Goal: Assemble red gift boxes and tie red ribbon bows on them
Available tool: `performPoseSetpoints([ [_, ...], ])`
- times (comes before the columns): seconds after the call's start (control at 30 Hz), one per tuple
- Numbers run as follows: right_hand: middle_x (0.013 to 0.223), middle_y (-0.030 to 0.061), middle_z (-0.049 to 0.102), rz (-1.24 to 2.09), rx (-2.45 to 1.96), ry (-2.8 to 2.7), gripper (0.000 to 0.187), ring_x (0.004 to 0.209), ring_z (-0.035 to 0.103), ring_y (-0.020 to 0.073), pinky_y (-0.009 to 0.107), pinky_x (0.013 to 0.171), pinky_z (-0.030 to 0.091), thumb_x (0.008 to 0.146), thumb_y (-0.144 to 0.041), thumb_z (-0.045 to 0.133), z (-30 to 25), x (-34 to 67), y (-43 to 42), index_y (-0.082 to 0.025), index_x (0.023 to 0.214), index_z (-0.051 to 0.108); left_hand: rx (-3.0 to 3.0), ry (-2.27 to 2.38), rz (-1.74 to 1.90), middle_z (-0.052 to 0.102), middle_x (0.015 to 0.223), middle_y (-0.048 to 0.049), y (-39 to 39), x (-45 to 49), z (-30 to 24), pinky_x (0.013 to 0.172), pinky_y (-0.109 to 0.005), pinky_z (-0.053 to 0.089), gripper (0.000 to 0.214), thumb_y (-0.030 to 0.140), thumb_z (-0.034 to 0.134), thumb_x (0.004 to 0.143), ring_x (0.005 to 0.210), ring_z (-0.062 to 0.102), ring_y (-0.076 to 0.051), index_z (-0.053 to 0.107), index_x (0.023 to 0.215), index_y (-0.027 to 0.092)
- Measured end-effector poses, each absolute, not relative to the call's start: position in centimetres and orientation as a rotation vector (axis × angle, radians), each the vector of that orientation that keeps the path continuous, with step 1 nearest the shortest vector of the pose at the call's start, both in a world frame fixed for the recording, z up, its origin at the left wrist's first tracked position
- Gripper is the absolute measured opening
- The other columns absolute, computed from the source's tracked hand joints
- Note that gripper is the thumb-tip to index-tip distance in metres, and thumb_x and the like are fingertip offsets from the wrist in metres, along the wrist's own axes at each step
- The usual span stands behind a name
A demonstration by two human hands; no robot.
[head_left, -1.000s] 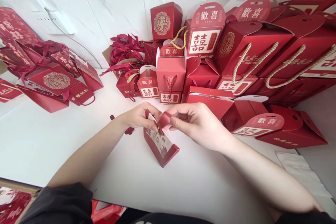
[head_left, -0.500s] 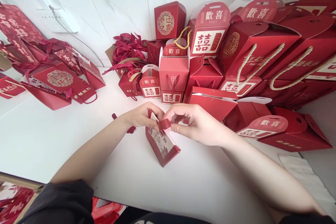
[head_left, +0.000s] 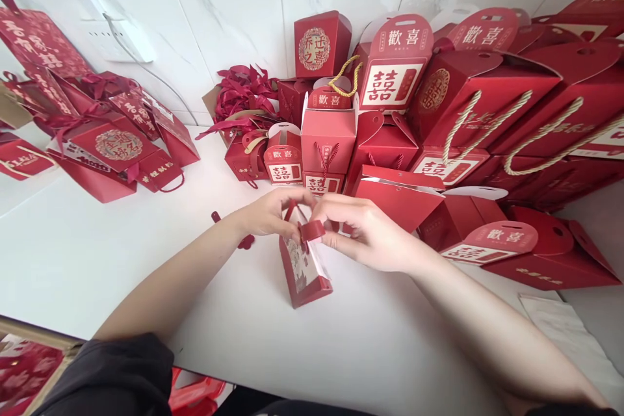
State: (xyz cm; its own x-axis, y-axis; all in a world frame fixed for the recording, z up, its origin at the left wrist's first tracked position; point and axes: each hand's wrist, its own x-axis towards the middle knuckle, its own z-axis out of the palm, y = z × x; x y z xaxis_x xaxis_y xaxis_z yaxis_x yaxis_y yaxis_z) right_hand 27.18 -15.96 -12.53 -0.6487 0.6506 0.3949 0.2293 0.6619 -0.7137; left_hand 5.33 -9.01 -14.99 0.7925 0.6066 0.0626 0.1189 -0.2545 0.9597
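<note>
A small red gift box (head_left: 301,273) with a pale printed side stands on the white table between my hands. My left hand (head_left: 273,213) is closed at the top of the box, with its thumb on the near side and its fingers behind. A red strap (head_left: 312,230) bends in a loop at the box's top edge. My right hand (head_left: 363,229) pinches near the strap's right end; its fingertips are partly hidden. Left of the box lies a dark red tag (head_left: 246,242), partly behind my left wrist.
Several finished red boxes (head_left: 329,133) stand along the tiled wall, with larger rope-handled boxes (head_left: 482,101) stacked at the right. Dark red ribbons (head_left: 246,91) are heaped at the back. More ribboned boxes (head_left: 117,146) sit at the left. White paper (head_left: 568,328) lies at the right edge.
The small box has turned a little and stands more upright. Both hands stay at its top with the strap. The whole view has shifted slightly.
</note>
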Motion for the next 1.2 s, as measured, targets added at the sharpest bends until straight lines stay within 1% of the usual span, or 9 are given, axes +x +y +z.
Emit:
performPoseSetpoints([
  [0.07,0.085,0.0021,0.057,0.689,-0.804,-2.182,0.009,0.075,0.051,0.0137,0.026,0.067,0.043,0.093,-0.018,0.053,-12.5,27.4,-16.0,-0.019,0.085,0.055,1.947,0.625,0.851,0.064,0.111,-0.0096,-8.7,5.4,-14.8,0.092,-0.035,0.051,0.056,0.033,0.086,0.060,0.105,0.061,-0.023,0.063,0.108,0.020],
  [0.13,0.083,0.0016,0.056,0.559,-0.951,-2.108,0.008,0.071,0.050,0.0136,0.026,0.064,0.041,0.091,-0.017,0.053,-12.6,27.4,-16.0,-0.019,0.083,0.053,2.082,0.719,1.039,0.062,0.114,-0.0094,-8.8,5.5,-14.2,0.098,-0.036,0.047,0.052,0.032,0.085,0.063,0.109,0.058,-0.023,0.063,0.108,0.020],
  [0.27,0.087,0.0031,0.060,0.467,-1.093,-2.011,0.004,0.073,0.056,0.0151,0.026,0.064,0.043,0.089,-0.017,0.053,-13.2,26.8,-16.1,-0.020,0.087,0.055,2.157,0.959,0.908,0.069,0.090,-0.0055,-11.0,5.9,-12.2,0.081,-0.029,0.054,0.018,0.033,0.069,0.081,0.086,0.065,-0.018,0.071,0.089,0.017],
  [0.4,0.084,0.0033,0.060,0.394,-1.141,-1.956,0.003,0.071,0.057,0.0157,0.027,0.065,0.045,0.087,-0.018,0.054,-13.8,26.2,-16.3,-0.020,0.085,0.056,2.182,1.070,0.735,0.065,0.074,-0.0018,-13.9,6.5,-10.5,0.053,-0.021,0.048,0.027,0.029,0.048,0.093,0.063,0.061,-0.013,0.071,0.089,0.016],
  [0.6,0.083,0.0023,0.062,0.537,-1.096,-1.936,0.008,0.069,0.056,0.0138,0.026,0.065,0.045,0.089,-0.016,0.053,-13.5,26.2,-16.2,-0.019,0.085,0.059,2.322,1.228,0.806,0.066,0.072,0.0020,-14.9,7.3,-10.6,0.053,-0.019,0.045,0.022,0.039,0.067,0.081,0.059,0.056,-0.011,0.066,0.088,0.018],
  [0.77,0.087,0.0024,0.065,0.557,-1.033,-1.961,0.012,0.076,0.060,0.0147,0.025,0.066,0.047,0.094,-0.019,0.051,-13.3,26.7,-15.9,-0.021,0.095,0.062,2.215,1.277,0.764,0.068,0.068,0.0005,-14.1,7.1,-10.4,0.046,-0.021,0.044,0.012,0.029,0.063,0.082,0.056,0.060,-0.014,0.069,0.080,0.018],
  [0.87,0.099,0.0066,0.062,0.341,-0.997,-1.947,0.016,0.088,0.060,0.0192,0.032,0.075,0.050,0.094,-0.020,0.052,-13.6,26.8,-15.6,-0.023,0.104,0.064,2.168,1.256,0.753,0.070,0.070,-0.0007,-13.7,6.9,-10.1,0.042,-0.022,0.045,0.014,0.029,0.064,0.082,0.056,0.062,-0.016,0.072,0.088,0.020],
  [0.97,0.108,0.0081,0.063,0.163,-0.967,-1.999,0.018,0.100,0.058,0.0230,0.039,0.086,0.047,0.095,-0.022,0.052,-14.1,26.7,-15.3,-0.025,0.104,0.067,2.142,1.243,0.715,0.071,0.070,-0.0007,-13.6,6.7,-10.1,0.038,-0.022,0.043,0.018,0.031,0.064,0.082,0.051,0.060,-0.014,0.073,0.092,0.020],
  [1.2,0.108,0.0058,0.067,0.182,-0.936,-2.031,0.020,0.099,0.061,0.0213,0.036,0.085,0.044,0.097,-0.021,0.049,-14.4,26.7,-14.9,-0.026,0.109,0.063,2.111,1.246,0.636,0.071,0.070,0.0008,-13.4,6.3,-10.3,0.033,-0.021,0.038,0.020,0.031,0.062,0.083,0.041,0.050,-0.009,0.073,0.095,0.020],
])
